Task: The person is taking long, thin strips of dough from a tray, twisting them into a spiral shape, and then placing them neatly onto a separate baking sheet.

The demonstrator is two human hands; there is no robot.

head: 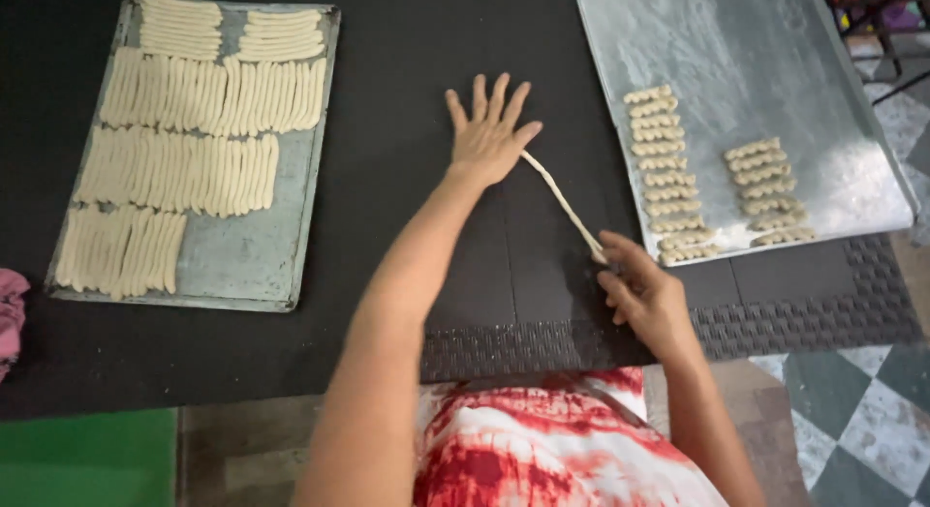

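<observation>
Two hands work one dough rope (562,203) on the black mat (407,178), and we take that rope as our landmark. Our left hand (489,134) lies flat with fingers spread wide, palm pressing the rope's far end, which looks meant to pin or roll it. Our right hand (644,294) pinches the near end between narrowed fingertips, seemingly to keep the rope taut and twisting. Right of the rope sits a floured tray (775,42) with two short columns of twisted pieces (668,173), close by for setting down. Well left of the rope, a second tray (281,265) carries rows of plain strips (184,168), apparently the supply. We see no packages, labels or signs anywhere.
</observation>
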